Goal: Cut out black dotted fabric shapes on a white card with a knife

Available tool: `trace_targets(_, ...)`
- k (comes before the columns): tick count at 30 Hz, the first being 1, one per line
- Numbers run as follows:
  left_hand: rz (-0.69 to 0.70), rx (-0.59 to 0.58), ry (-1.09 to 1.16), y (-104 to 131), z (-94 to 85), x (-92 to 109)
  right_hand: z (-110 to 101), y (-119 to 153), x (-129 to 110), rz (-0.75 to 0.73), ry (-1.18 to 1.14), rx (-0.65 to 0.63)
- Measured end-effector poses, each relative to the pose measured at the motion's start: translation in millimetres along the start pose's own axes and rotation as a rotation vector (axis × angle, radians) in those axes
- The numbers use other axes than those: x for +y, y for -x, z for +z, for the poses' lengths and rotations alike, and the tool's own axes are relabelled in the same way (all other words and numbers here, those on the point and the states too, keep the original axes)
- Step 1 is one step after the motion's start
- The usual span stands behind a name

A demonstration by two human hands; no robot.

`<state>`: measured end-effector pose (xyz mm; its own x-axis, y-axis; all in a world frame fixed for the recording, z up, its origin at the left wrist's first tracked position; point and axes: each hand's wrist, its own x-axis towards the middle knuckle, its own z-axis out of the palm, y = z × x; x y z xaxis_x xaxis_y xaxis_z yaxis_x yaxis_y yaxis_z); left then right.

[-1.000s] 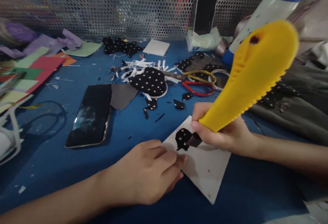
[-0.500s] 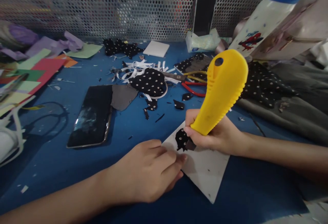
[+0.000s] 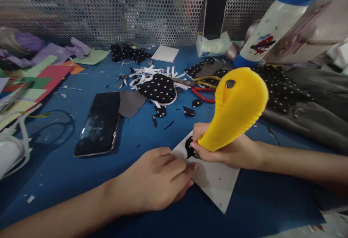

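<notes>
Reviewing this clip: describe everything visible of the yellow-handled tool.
The yellow-handled tool looks like plastic, with a broad, rounded upper end, a dark hole near the top and small ridges along its lower right edge. It narrows downward into the right hand, which grips it tilted, its broad end up and to the right, above the white card. The fingers mostly hide its working end, beside the black dotted piece.
</notes>
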<state>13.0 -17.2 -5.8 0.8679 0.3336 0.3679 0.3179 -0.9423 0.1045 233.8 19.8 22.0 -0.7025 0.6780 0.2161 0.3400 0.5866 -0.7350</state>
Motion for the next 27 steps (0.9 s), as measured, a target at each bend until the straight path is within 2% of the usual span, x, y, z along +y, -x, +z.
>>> trace_targets(3, 0.004, 0.017, -0.011, 0, 1.5, 0, -5, -3, -4, -0.072, -0.026, 0.074)
trace_targets(7, 0.015, 0.023, -0.014, 0, 3.0, 0, -9, -6, -5, -0.080, -0.062, 0.211)
trace_targets(13, 0.021, 0.018, -0.021, 1, 4.0, 0, -2, -3, 4, -0.004, -0.139, 0.095)
trace_targets(27, 0.012, 0.030, 0.008, 1, 3.0, -1, 0, -2, 6, 0.057, -0.215, 0.090)
